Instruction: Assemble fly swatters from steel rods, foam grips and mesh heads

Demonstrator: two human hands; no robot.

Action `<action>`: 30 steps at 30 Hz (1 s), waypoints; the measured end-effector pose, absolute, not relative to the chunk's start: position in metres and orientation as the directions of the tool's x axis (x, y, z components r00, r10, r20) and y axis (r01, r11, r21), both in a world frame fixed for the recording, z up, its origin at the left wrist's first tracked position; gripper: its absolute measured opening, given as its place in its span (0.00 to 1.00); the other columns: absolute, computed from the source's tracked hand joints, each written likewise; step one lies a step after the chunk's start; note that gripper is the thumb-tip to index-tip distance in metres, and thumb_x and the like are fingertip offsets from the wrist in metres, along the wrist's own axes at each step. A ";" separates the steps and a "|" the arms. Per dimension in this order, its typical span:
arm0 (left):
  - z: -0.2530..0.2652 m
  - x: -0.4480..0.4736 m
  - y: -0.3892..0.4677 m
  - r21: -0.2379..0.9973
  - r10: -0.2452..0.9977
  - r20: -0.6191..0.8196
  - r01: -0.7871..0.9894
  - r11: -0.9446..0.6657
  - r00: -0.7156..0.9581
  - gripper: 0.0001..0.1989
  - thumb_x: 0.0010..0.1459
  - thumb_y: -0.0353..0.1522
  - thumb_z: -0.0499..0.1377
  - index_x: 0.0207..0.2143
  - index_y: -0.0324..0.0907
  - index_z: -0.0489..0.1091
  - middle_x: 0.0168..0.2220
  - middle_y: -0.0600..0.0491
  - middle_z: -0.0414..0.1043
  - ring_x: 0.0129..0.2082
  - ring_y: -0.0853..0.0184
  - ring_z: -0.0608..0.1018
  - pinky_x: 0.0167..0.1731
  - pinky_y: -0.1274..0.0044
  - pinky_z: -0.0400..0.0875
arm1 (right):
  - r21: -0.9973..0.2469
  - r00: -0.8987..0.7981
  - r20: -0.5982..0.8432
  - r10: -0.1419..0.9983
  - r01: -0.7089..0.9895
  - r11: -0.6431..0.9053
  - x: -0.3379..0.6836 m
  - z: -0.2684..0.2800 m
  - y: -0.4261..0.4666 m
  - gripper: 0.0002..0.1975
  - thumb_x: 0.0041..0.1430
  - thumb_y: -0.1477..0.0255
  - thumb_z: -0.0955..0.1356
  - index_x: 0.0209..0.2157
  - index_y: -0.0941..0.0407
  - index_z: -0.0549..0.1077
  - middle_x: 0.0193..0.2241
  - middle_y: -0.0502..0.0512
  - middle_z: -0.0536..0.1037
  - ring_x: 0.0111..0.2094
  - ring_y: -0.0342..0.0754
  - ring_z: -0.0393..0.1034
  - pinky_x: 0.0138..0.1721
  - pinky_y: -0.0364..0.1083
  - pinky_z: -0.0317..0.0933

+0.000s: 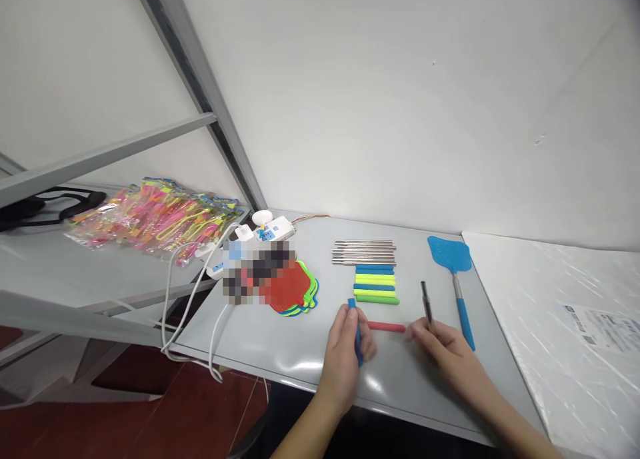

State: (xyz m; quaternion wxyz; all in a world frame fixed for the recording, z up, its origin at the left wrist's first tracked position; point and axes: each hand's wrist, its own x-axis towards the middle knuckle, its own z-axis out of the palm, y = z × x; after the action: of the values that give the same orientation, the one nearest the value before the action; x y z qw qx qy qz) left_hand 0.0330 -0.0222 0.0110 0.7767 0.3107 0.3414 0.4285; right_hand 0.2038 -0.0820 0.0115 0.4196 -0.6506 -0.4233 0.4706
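Note:
My left hand [345,342] is closed around a blue handle sleeve [359,346], its top end poking out above the thumb. My right hand [445,346] pinches a thin metal rod [426,299] that points upward. A red sleeve [386,327] lies on the table between the two hands. Behind it are a row of blue, yellow and green sleeves [375,286] and a bundle of metal rods [365,252]. Right of these rests an assembled blue fly swatter [454,272]. Left of my hands is a stack of swatter heads [290,289], red on top, partly covered by a blurred patch.
White power strips [275,230] with cables [175,306] sit at the table's left end. Plastic-bagged colourful goods [160,216] lie on the shelf beyond the grey metal post [225,126]. A white wrapped package [560,312] takes up the right side.

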 end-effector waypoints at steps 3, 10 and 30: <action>0.007 0.023 -0.023 0.810 0.785 -0.306 -0.285 0.512 0.539 0.18 0.61 0.48 0.55 0.31 0.42 0.60 0.18 0.65 0.47 0.17 0.76 0.50 0.19 0.81 0.46 | -0.974 0.173 -0.218 0.960 0.026 -0.226 0.200 0.004 -0.082 0.21 0.65 0.54 0.59 0.30 0.55 0.71 0.18 0.46 0.58 0.23 0.45 0.56 0.28 0.45 0.54; 0.010 0.019 -0.028 0.985 0.741 -0.172 0.101 0.141 0.649 0.18 0.68 0.43 0.46 0.28 0.43 0.60 0.23 0.58 0.62 0.25 0.70 0.66 0.30 0.77 0.59 | -0.972 0.146 -0.133 0.980 0.173 -0.158 0.187 0.008 -0.078 0.22 0.67 0.55 0.55 0.32 0.54 0.72 0.25 0.50 0.64 0.31 0.48 0.62 0.37 0.46 0.58; 0.010 0.026 -0.014 0.890 0.734 0.058 0.298 -0.345 0.676 0.12 0.68 0.36 0.46 0.40 0.43 0.68 0.39 0.50 0.70 0.41 0.62 0.70 0.42 0.71 0.64 | -0.977 0.365 0.011 0.931 0.204 -0.068 0.204 0.020 -0.050 0.19 0.66 0.55 0.58 0.31 0.54 0.68 0.21 0.47 0.59 0.23 0.44 0.55 0.26 0.43 0.53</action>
State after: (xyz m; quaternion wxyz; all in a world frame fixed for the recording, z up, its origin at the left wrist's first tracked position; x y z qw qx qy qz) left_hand 0.0260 -0.0138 0.0097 0.4689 0.7863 0.3281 0.2326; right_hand 0.2036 -0.0496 0.0205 0.5202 -0.6416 -0.4421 0.3496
